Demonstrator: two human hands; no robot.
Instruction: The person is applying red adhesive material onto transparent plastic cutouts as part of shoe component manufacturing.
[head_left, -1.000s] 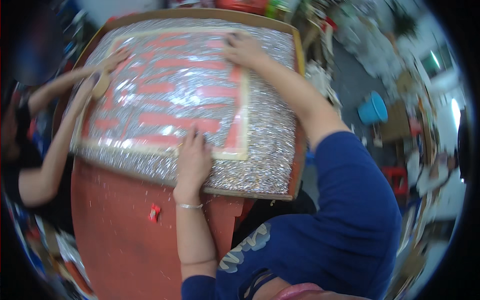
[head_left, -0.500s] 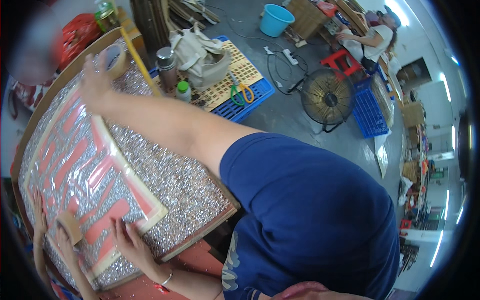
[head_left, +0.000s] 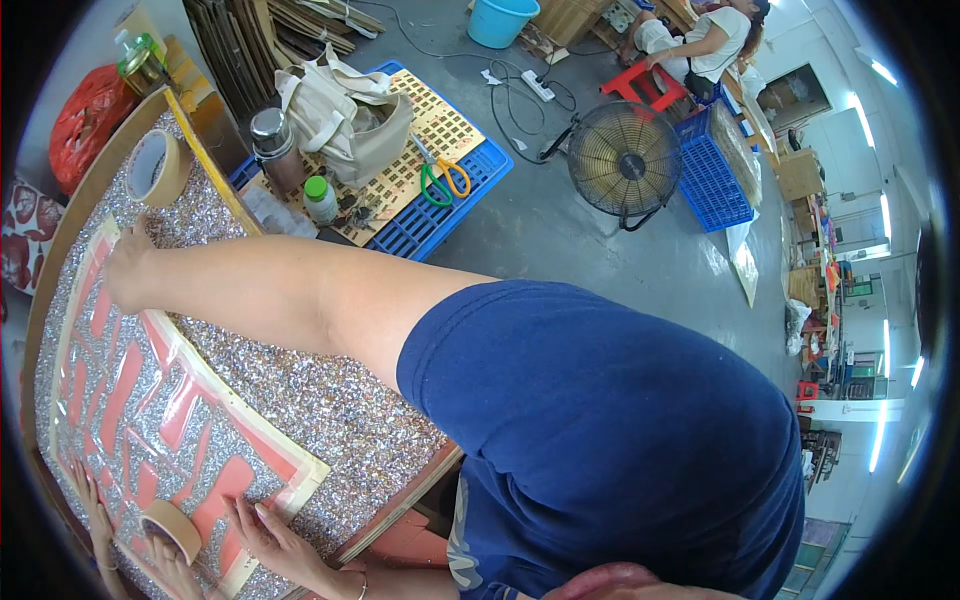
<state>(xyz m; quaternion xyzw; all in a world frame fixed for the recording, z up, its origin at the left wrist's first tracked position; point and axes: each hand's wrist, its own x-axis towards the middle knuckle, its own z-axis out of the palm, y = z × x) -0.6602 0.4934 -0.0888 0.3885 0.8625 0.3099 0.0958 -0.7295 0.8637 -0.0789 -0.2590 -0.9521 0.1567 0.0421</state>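
My right hand [head_left: 130, 268] presses on the far corner of a clear sheet [head_left: 130, 450] with pinkish-red shapes and pale tape edging; its fingers are mostly hidden. Closer in, my left hand [head_left: 272, 540], a bracelet at its wrist, rests open on the sheet's near corner, fingers spread. Under the sheet is a glittery silver, speckled board [head_left: 320, 390]. A wide tape roll [head_left: 158, 168] stands beyond my right hand, apart from it. Another person's hand [head_left: 95, 505] lies at the sheet's left edge; that person's other hand [head_left: 172, 568] is at a second tape roll [head_left: 172, 530].
A blue crate [head_left: 480, 170] holds a beige bag [head_left: 350, 120], a flask [head_left: 275, 150], a green-capped bottle [head_left: 320, 198] and scissors [head_left: 440, 182]. A yellow strip [head_left: 210, 160] runs along the board. A fan [head_left: 625, 160] and cables stand on the floor; a person [head_left: 705, 45] sits beyond.
My right hand has moved from beside the tape roll down to the sheet's corner. My left hand stays at the near corner. The view has shifted a little.
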